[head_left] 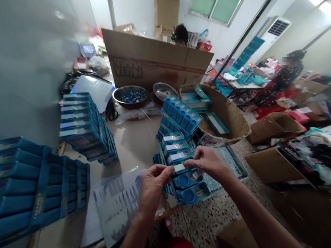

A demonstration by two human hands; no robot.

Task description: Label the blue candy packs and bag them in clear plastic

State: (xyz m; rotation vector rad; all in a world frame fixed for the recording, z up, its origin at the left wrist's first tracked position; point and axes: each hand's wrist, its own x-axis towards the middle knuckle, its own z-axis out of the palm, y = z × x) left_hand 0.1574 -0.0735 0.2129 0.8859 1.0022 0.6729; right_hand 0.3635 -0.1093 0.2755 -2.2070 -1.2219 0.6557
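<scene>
A row of blue plastic cases (182, 164) with round recesses runs along the table's right edge, from near me toward the back. My left hand (152, 187) and my right hand (205, 162) meet above the near end of that row. Between their fingertips they pinch a small pale sticker (179, 167), held right over one case. Just left of my left hand a sheet of shiny stickers (117, 203) hangs over the table's front edge.
Stacks of blue boxes (83, 126) stand at the left and far left (30, 186). Two metal bowls (130, 95), scissors (112, 113) and a big cardboard sheet (155, 60) are at the back. An open carton (224, 112) stands right. Two people work farther off.
</scene>
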